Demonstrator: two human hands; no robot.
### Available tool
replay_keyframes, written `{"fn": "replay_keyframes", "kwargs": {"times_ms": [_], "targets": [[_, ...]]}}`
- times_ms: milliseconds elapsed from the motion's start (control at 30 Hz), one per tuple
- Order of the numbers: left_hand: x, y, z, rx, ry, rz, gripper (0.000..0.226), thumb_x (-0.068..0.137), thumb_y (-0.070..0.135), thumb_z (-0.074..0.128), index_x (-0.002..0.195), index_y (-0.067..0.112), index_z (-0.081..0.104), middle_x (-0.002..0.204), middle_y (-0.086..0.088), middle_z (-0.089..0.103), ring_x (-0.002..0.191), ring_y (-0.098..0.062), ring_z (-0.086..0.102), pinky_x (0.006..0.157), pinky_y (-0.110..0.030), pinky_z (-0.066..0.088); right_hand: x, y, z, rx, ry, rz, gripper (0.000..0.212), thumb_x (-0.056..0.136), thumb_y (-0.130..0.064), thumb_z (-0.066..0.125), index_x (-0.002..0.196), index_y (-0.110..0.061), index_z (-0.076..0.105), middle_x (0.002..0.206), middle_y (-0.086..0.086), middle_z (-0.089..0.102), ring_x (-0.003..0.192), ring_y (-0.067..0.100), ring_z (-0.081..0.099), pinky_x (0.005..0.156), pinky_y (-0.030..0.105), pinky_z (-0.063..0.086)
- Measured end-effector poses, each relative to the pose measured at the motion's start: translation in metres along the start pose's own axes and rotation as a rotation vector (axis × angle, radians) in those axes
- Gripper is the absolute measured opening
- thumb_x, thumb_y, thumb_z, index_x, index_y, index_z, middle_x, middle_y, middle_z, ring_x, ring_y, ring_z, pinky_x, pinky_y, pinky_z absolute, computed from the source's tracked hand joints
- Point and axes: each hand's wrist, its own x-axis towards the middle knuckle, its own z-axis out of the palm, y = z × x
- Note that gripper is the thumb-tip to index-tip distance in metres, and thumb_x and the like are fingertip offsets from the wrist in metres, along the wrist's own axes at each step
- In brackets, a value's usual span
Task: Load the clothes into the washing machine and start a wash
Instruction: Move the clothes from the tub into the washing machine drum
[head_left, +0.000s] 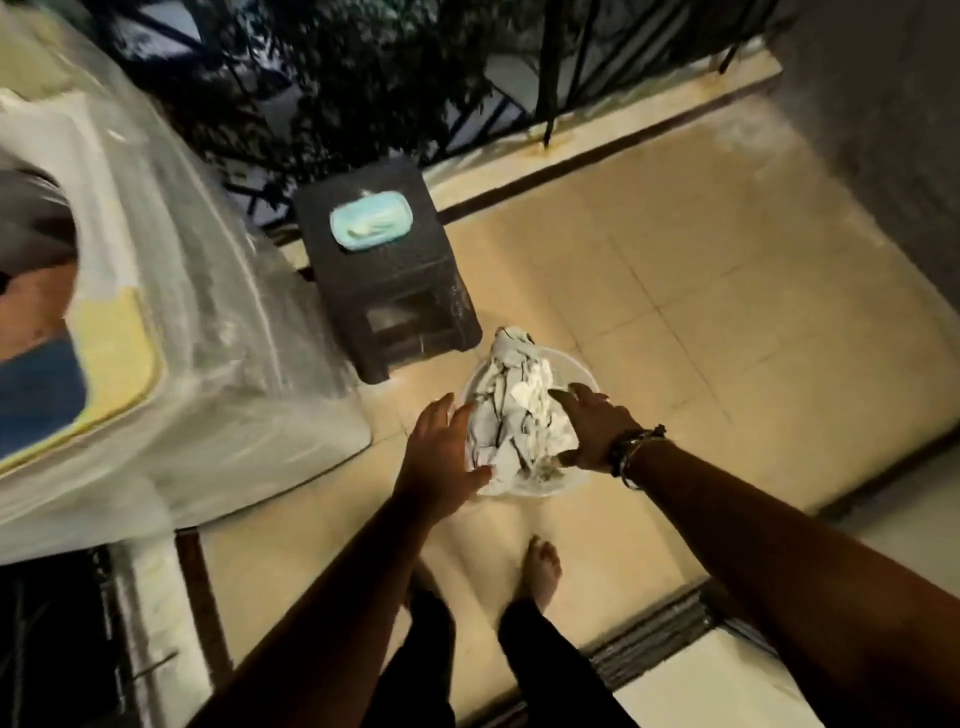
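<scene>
1 clear basin (584, 375) on tiled floor, 1 pale heap of clothes (519, 415) inside, left hand (441, 457) with straight fingers against its left rim, right hand (597, 431) gripping cloth, 1 washing machine (208, 312) left of basin, 1 dark stool (405, 291) behind it.

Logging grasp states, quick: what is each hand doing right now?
Left hand: open, fingers straight beside the clothes.
Right hand: on the clothes; grip cannot be told.

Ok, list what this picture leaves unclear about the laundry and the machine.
- Head view: the plastic-covered white washing machine is cut off by the left edge; its controls are unseen.
- The clear round plastic basin is mostly hidden by the crumpled pale grey clothes.
- Right hand: fingers are buried in the cloth, grip unclear.
- Left hand is motion-blurred.
</scene>
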Motion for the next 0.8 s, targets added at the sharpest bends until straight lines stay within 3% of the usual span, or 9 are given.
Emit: {"fn": "replay_keyframes", "kwargs": {"times_ms": [167, 267, 333, 400, 500, 533, 600, 667, 800], "targets": [[0.062, -0.02, 0.114, -0.01, -0.148, 0.014, 0.129, 0.061, 0.064, 0.08, 0.158, 0.024, 0.005, 0.167, -0.01, 0.004, 0.153, -0.035, 0.008, 0.121, -0.053, 0.024, 0.099, 0.027, 0.061, -0.045, 0.103, -0.048, 0.135, 0.059, -0.064, 0.084, 0.158, -0.033, -0.002, 0.166, 0.016, 0.0, 0.149, 0.042, 0.02, 0.112, 0.056, 0.036], [0.099, -0.042, 0.186, -0.034, -0.24, -0.033, 0.148, 0.052, 0.068, 0.084, 0.158, 0.024, -0.011, 0.167, -0.009, -0.01, 0.153, -0.036, -0.003, 0.119, -0.059, 0.022, 0.152, 0.035, 0.111, -0.045, 0.093, -0.05, 0.151, 0.046, -0.07, 0.086, 0.156, -0.038, -0.012, 0.166, 0.017, -0.011, 0.15, 0.044, 0.012, 0.114, 0.064, 0.027], [0.115, -0.052, 0.231, -0.073, -0.266, -0.057, 0.154, 0.052, 0.061, 0.088, 0.157, 0.021, -0.016, 0.166, -0.007, -0.016, 0.153, -0.035, -0.009, 0.121, -0.059, 0.018, 0.184, 0.04, 0.148, 0.014, 0.063, -0.043, 0.158, 0.04, -0.067, 0.09, 0.153, -0.043, -0.018, 0.164, 0.016, -0.021, 0.149, 0.046, 0.011, 0.112, 0.064, 0.03], [0.126, -0.055, 0.264, -0.13, -0.172, -0.118, 0.146, 0.058, 0.054, 0.089, 0.158, 0.021, -0.012, 0.167, -0.007, -0.011, 0.153, -0.036, -0.001, 0.119, -0.057, 0.026, 0.211, 0.042, 0.182, 0.092, 0.076, -0.03, 0.158, 0.043, -0.055, 0.095, 0.152, -0.045, -0.018, 0.163, 0.015, -0.022, 0.147, 0.048, 0.015, 0.106, 0.061, 0.04], [0.135, -0.047, 0.302, -0.077, 0.065, -0.178, 0.101, 0.079, 0.056, 0.063, 0.159, 0.029, 0.007, 0.167, -0.012, 0.006, 0.149, -0.042, 0.016, 0.112, -0.055, 0.035, 0.245, 0.037, 0.22, 0.159, 0.214, -0.016, 0.12, 0.064, -0.027, 0.088, 0.155, -0.036, 0.009, 0.157, 0.014, 0.02, 0.131, 0.047, 0.038, 0.091, 0.054, 0.052], [0.136, -0.046, 0.309, -0.045, 0.093, -0.183, 0.09, 0.082, 0.054, 0.055, 0.158, 0.03, 0.014, 0.166, -0.014, 0.009, 0.149, -0.043, 0.017, 0.115, -0.056, 0.031, 0.252, 0.035, 0.228, 0.188, 0.26, 0.003, 0.098, 0.071, -0.024, 0.081, 0.151, -0.029, 0.023, 0.145, 0.012, 0.037, 0.122, 0.044, 0.047, 0.086, 0.052, 0.054], [0.14, -0.05, 0.315, -0.051, 0.128, -0.163, 0.077, 0.086, 0.043, 0.062, 0.154, 0.027, 0.031, 0.164, -0.015, 0.021, 0.148, -0.042, 0.021, 0.118, -0.057, 0.03, 0.252, 0.033, 0.23, 0.29, 0.314, 0.102, 0.061, 0.082, -0.027, 0.068, 0.135, -0.022, 0.04, 0.118, 0.009, 0.06, 0.106, 0.039, 0.059, 0.077, 0.046, 0.055], [0.139, -0.057, 0.31, -0.137, 0.144, -0.12, 0.069, 0.085, 0.025, 0.071, 0.148, 0.021, 0.044, 0.159, -0.013, 0.034, 0.144, -0.039, 0.032, 0.114, -0.052, 0.038, 0.236, 0.035, 0.227, 0.334, 0.286, 0.183, 0.056, 0.079, -0.034, 0.069, 0.129, -0.024, 0.044, 0.102, 0.008, 0.068, 0.097, 0.036, 0.065, 0.073, 0.042, 0.056], [0.127, -0.053, 0.272, -0.266, 0.125, 0.003, 0.061, 0.082, 0.011, 0.065, 0.142, 0.014, 0.052, 0.147, -0.008, 0.051, 0.133, -0.032, 0.05, 0.111, -0.044, 0.044, 0.187, 0.04, 0.211, 0.249, 0.282, 0.171, 0.057, 0.073, -0.048, 0.072, 0.124, -0.03, 0.053, 0.098, 0.006, 0.069, 0.096, 0.032, 0.065, 0.073, 0.037, 0.052]]}}
